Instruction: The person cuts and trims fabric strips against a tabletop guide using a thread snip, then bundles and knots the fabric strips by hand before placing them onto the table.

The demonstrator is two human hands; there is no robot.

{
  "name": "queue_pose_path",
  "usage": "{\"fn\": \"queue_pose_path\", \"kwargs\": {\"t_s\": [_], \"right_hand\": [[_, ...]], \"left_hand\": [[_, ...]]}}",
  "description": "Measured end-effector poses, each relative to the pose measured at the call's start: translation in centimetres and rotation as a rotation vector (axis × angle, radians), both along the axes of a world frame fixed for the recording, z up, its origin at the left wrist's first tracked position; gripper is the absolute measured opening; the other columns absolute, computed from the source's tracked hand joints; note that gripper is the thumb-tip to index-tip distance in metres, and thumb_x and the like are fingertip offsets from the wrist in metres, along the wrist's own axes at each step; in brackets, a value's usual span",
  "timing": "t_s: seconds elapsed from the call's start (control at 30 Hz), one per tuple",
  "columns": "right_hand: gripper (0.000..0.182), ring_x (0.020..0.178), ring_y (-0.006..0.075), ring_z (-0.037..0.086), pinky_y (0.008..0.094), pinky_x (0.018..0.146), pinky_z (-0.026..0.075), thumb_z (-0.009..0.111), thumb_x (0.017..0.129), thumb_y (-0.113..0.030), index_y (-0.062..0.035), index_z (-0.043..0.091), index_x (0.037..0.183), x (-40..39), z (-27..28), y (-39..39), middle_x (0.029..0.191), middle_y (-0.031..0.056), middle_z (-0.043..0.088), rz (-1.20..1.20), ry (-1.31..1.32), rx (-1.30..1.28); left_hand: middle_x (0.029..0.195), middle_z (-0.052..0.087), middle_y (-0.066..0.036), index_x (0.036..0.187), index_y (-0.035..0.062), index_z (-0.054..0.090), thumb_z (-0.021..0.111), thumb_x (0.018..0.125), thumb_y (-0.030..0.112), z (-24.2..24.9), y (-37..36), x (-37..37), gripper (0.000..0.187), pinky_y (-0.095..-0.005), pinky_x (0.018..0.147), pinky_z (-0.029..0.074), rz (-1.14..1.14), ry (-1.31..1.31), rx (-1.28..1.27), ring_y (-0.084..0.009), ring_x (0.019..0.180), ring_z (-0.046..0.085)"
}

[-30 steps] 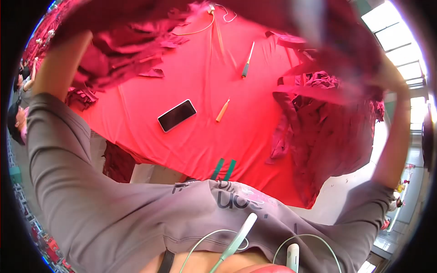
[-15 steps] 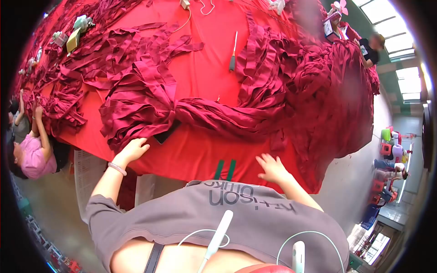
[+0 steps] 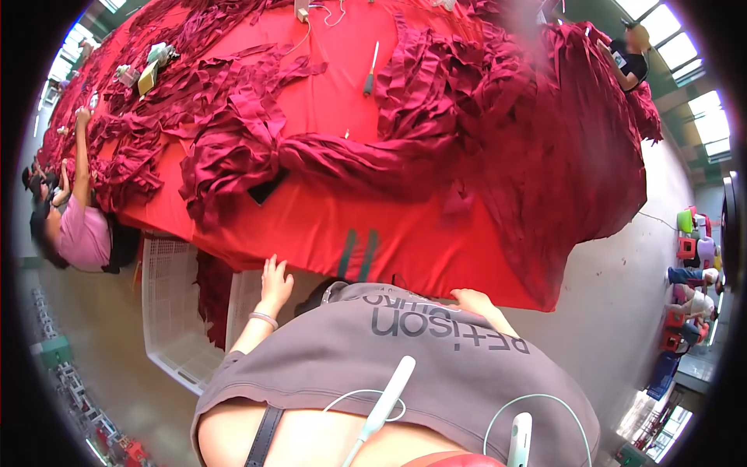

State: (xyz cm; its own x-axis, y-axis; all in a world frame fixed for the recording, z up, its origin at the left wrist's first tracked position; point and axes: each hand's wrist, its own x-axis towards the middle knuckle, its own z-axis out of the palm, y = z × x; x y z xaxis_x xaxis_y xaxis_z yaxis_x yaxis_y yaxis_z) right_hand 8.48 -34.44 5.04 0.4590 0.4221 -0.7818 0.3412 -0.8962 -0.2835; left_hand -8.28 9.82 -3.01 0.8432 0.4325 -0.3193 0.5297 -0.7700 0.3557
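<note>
My left hand point(image 3: 276, 285) is at the table's near edge, fingers stretched out against the hanging red cloth point(image 3: 296, 233), with nothing in it. Over on the right, my right hand point(image 3: 476, 302) rests by the same edge; its fingers look extended and empty, though the sleeve and shirt partly cover the view of it. Beyond both hands lies a bundle of dark red fabric strips point(image 3: 233, 159), gathered at a narrow neck, its tail point(image 3: 373, 159) running right into a large heap point(image 3: 545, 156). A flat black object point(image 3: 267, 189) sticks out beneath the bundle.
Two green strips point(image 3: 357, 255) mark the cloth near me. Farther back lies a thin-shafted tool with a dark handle point(image 3: 369, 82). A white plastic crate point(image 3: 167, 311) stands below the table at left. A person in pink point(image 3: 85, 233) reaches over the left side; another point(image 3: 629, 62) is far right.
My left hand has moved off the fabric bundle, right and down to the table edge. My right hand has drawn back from the cloth toward my body. The view has shifted.
</note>
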Motion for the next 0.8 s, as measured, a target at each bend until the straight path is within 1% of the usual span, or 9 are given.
{"fn": "queue_pose_path", "kwargs": {"t_s": [0.13, 0.2, 0.23, 0.33, 0.4, 0.47, 0.67, 0.73, 0.8], "right_hand": [[0.037, 0.104, 0.0313, 0.056, 0.0443, 0.083, 0.048, 0.056, 0.08, -0.029, -0.004, 0.056, 0.107, -2.0, -1.9, -7.3, 0.11, 0.0164, 0.059, -0.143, -0.22, -0.068], [0.05, 0.117, 0.0319, 0.047, 0.0439, 0.091, 0.044, 0.056, 0.082, -0.034, -0.0078, 0.049, 0.124, -2.9, -3.5, -10.6, 0.128, 0.014, 0.048, -0.291, -0.42, 0.011], [0.05, 0.121, 0.0318, 0.041, 0.048, 0.091, 0.043, 0.054, 0.084, -0.034, -0.0081, 0.047, 0.126, -3.0, -5.3, -12.2, 0.132, 0.0145, 0.043, -0.309, -0.6, 0.035], [0.056, 0.132, 0.0303, 0.028, 0.0567, 0.096, 0.035, 0.048, 0.089, -0.036, -0.0114, 0.035, 0.137, -3.5, -8.3, -14.3, 0.144, 0.0119, 0.03, -0.371, -0.87, 0.041], [0.057, 0.137, 0.0297, 0.02, 0.0598, 0.1, 0.028, 0.043, 0.092, -0.039, -0.0154, 0.028, 0.141, -3.4, -8.8, -14.4, 0.149, 0.0082, 0.02, -0.393, -0.78, 0.037], [0.056, 0.139, 0.0285, 0.014, 0.0627, 0.101, 0.023, 0.038, 0.094, -0.041, -0.0192, 0.025, 0.143, -2.9, -9.3, -13.9, 0.151, 0.0064, 0.014, -0.349, -0.794, -0.007], [0.055, 0.138, 0.0328, 0.012, 0.0651, 0.1, 0.022, 0.034, 0.094, -0.045, -0.0212, 0.025, 0.143, -1.6, -10.6, -12.6, 0.151, 0.0076, 0.013, -0.411, -0.755, 0.032], [0.055, 0.138, 0.0328, 0.012, 0.0664, 0.098, 0.023, 0.034, 0.094, -0.046, -0.0212, 0.025, 0.143, -0.4, -11.1, -10.8, 0.151, 0.0081, 0.014, -0.465, -0.767, 0.029], [0.056, 0.138, 0.0328, 0.013, 0.0675, 0.098, 0.023, 0.033, 0.094, -0.046, -0.0211, 0.025, 0.143, 0.8, -11.6, -8.8, 0.151, 0.0079, 0.014, -0.48, -0.756, -0.006]], "left_hand": [[0.119, 0.055, -0.02, 0.11, 0.0024, 0.058, 0.054, 0.081, 0.019, -2.0, -7.4, -6.5, 0.034, -0.0397, 0.094, 0.041, -0.09, 0.139, -0.146, -0.0341, 0.114, 0.049], [0.109, 0.059, -0.022, 0.11, 0.0008, 0.058, 0.049, 0.086, 0.022, -3.2, -10.4, -9.3, 0.033, -0.0398, 0.088, 0.044, 0.121, 0.267, -0.481, -0.0358, 0.106, 0.055], [0.107, 0.059, -0.024, 0.111, 0.0018, 0.057, 0.045, 0.089, 0.024, -5.3, -10.2, -12.0, 0.034, -0.0414, 0.087, 0.043, 0.095, 0.055, -0.598, -0.0377, 0.104, 0.055], [0.106, 0.06, -0.021, 0.108, 0.0051, 0.059, 0.046, 0.088, 0.024, -2.1, -10.1, -11.8, 0.031, -0.0423, 0.084, 0.045, -0.126, 0.277, -0.457, -0.0375, 0.1, 0.056], [0.104, 0.061, -0.02, 0.105, 0.0049, 0.06, 0.045, 0.087, 0.022, 3.3, -12.6, -8.3, 0.029, -0.0432, 0.083, 0.046, -0.119, 0.457, -0.202, -0.0376, 0.099, 0.057], [0.106, 0.061, -0.02, 0.109, 0.0055, 0.059, 0.044, 0.086, 0.021, 5.9, -14.2, -6.0, 0.031, -0.0426, 0.086, 0.046, -0.1, 0.297, -0.243, -0.0365, 0.1, 0.057], [0.119, 0.056, -0.019, 0.12, 0.0106, 0.055, 0.044, 0.088, 0.025, -0.5, -13.9, -2.4, 0.037, -0.0407, 0.093, 0.042, 0.132, 0.088, -0.38, -0.0358, 0.11, 0.053], [0.135, 0.042, -0.017, 0.128, 0.0159, 0.048, 0.046, 0.088, 0.032, -3.6, -11.0, -1.0, 0.043, -0.044, 0.102, 0.034, -0.448, 0.217, -0.455, -0.0389, 0.124, 0.039], [0.147, 0.021, -0.014, 0.137, 0.021, 0.036, 0.046, 0.088, 0.04, -7.6, -8.3, -0.8, 0.053, -0.0476, 0.11, 0.02, -0.658, 0.37, -0.368, -0.0411, 0.134, 0.017]]}}
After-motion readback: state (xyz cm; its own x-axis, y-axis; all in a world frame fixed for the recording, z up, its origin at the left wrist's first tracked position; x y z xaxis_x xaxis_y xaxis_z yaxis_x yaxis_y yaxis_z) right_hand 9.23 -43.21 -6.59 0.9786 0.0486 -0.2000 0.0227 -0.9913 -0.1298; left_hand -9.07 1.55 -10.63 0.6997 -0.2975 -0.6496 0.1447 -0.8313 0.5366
